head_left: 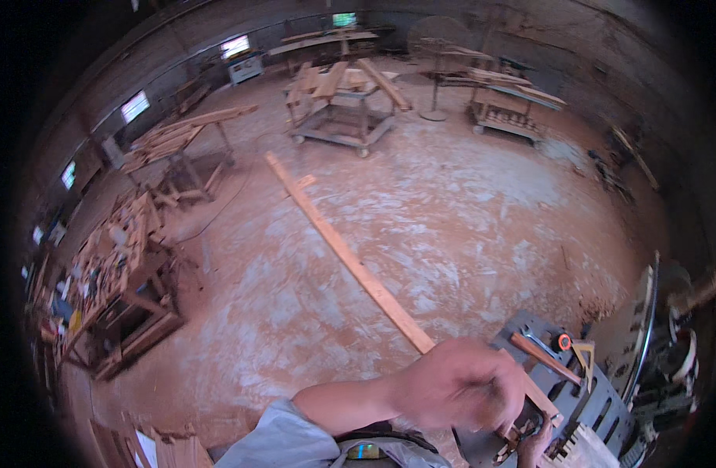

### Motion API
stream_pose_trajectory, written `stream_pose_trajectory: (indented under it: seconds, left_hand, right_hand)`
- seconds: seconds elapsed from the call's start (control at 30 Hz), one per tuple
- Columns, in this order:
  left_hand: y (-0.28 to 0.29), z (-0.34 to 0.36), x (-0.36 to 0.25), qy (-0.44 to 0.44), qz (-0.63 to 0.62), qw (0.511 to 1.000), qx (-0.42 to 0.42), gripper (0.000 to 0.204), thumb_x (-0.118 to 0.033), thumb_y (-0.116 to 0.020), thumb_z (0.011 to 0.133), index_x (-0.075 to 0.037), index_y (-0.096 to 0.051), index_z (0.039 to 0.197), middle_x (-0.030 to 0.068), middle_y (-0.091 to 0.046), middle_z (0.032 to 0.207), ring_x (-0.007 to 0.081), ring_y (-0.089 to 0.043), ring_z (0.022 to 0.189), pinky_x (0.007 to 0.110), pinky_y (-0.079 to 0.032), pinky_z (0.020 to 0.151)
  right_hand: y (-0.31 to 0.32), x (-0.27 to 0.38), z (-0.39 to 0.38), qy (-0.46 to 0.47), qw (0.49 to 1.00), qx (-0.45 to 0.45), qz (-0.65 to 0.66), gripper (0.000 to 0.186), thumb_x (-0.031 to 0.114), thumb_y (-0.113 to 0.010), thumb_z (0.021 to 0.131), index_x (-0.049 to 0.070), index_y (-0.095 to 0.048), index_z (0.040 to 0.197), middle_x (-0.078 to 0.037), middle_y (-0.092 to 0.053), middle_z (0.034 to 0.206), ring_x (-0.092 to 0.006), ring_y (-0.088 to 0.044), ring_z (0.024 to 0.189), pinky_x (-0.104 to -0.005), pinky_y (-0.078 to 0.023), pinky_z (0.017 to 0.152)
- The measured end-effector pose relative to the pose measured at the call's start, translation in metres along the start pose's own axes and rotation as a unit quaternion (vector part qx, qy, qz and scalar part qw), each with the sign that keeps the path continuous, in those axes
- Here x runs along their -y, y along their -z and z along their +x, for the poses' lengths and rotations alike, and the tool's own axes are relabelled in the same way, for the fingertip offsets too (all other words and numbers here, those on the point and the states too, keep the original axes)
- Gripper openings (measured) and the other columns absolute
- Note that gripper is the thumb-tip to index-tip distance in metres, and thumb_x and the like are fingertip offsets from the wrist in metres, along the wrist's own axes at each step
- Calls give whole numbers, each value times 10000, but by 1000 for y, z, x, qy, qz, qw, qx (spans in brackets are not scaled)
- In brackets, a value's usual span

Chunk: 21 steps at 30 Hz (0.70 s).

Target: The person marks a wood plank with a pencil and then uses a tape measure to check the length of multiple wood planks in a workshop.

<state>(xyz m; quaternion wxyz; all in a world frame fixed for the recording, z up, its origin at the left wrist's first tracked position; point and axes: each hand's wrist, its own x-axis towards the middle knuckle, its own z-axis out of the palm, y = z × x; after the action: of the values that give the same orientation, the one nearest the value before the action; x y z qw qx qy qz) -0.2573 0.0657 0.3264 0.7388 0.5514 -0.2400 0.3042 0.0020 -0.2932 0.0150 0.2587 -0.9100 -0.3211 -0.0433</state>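
A long wooden plank [350, 261] stretches from the floor's middle toward me, with a short crosspiece near its far end. My left hand [463, 384] is over the plank and hides part of it; the fingers curl in, blurred by motion. Beyond that hand the plank's near end [541, 399] shows again above a slotted grey metal table [600, 425]. My right hand [536, 446], partly cut off by the lower edge, bends its fingers round by a dark metal piece. What either hand grips is hidden.
On the metal table lie a wooden-handled hammer [544, 357], an orange tape measure [563, 342] and a triangular square [584, 359]. Machinery [674, 366] stands at the right. A cluttered workbench [120, 273] is at the left, a cart of boards [346, 129] farther back.
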Motion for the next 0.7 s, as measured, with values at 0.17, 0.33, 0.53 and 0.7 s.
stream_pose_trajectory:
  seconds: [0.17, 0.33, 0.53, 0.7]
  left_hand:
    - [-28, 19, -15, -143, -101, 977, 124, 465, -456, -673, 881, -16, -646, 1028, 157, -614, 993, 306, -641, 840, 407, -520, 745]
    - [-57, 24, 2, -245, -146, 952, 111, 559, -522, -648, 894, 16, -659, 1046, 181, -599, 1070, 328, -632, 885, 436, -521, 765]
    - [-56, 20, 5, -218, -120, 960, 129, 429, -394, -638, 938, 25, -662, 1026, 182, -622, 1048, 335, -634, 848, 441, -529, 747]
    - [-60, 20, 8, -204, -166, 955, 135, 310, -278, -661, 938, 23, -666, 1008, 173, -645, 1007, 322, -636, 807, 425, -532, 710]
  right_hand:
    - [2, 3, -2, -34, 999, 17, -35, 622, 45, -674, 745, 24, -483, 1338, -219, -582, 1229, -418, -511, 1194, -474, -405, 1015]
    - [-6, -1, -4, -17, 999, 4, -36, 567, 51, -650, 783, 43, -498, 1330, -205, -578, 1251, -409, -509, 1199, -470, -405, 1017]
    - [1, 11, -2, -54, 998, 5, -36, 541, 67, -644, 802, 78, -514, 1327, -197, -586, 1234, -396, -528, 1176, -466, -413, 1004]
    - [-1, 6, -3, -38, 998, -2, -51, 563, 55, -648, 790, 69, -509, 1335, -188, -585, 1245, -391, -521, 1191, -465, -412, 1006]
